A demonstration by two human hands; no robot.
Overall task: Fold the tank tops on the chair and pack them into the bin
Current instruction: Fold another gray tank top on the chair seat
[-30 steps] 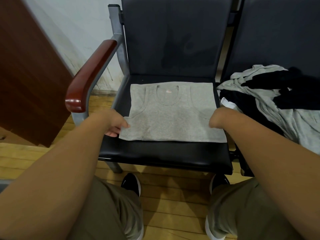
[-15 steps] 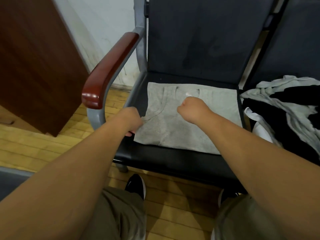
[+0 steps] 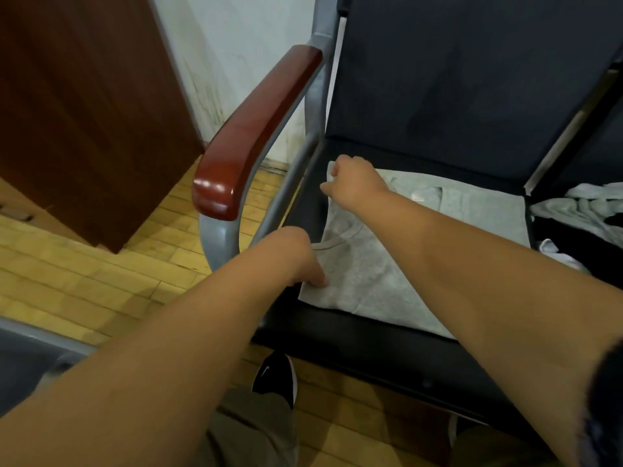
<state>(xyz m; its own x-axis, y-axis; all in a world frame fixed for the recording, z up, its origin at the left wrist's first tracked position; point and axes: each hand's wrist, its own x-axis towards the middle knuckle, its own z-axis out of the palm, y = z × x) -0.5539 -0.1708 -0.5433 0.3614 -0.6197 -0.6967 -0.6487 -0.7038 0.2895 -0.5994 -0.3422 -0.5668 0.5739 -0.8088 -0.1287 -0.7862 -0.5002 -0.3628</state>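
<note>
**Both hands on grey tank top, L side of seat**

Far L: dark brown wood panel (image 3: pixel 84 106), upright against pale wall (image 3: pixel 236 38). Yellow wood floor (image 3: pixel 84 274) below. Next along, red-brown armrest (image 3: pixel 256 129) on grey metal frame (image 3: pixel 293 183), just beside seat's L edge.

L hand (image 3: pixel 296 254) down at near-L corner of grey tank top (image 3: pixel 387 274). Fingers curled together, tips pressed into the hem edge, gripping it as far as shows; underside hidden. R hand (image 3: pixel 355 183) reaching across to far-L corner, by the shoulder strap. Fingers curled tight on the fabric, thumb poking out twd the frame.

Tank top itself: heather grey, laid flat on black seat (image 3: pixel 371 342), straps twd dark backrest (image 3: pixel 455 79), hem twd front edge. Curved armhole seam (image 3: pixel 337 242) showing btw the two hands. Small white label (image 3: pixel 418 198) at the neckline. Covers most of the seat, black strip bare along the front. R forearm crossing above its middle.

Below seat: black shoe (image 3: pixel 274 379) on the floor, olive trousers (image 3: pixel 249 433) at bottom edge.

Far R, on neighbouring seat: loose heap of clothes (image 3: pixel 573 214), grey, white & black mixed, unfolded, near the tank top's R edge but across the seat gap.
</note>
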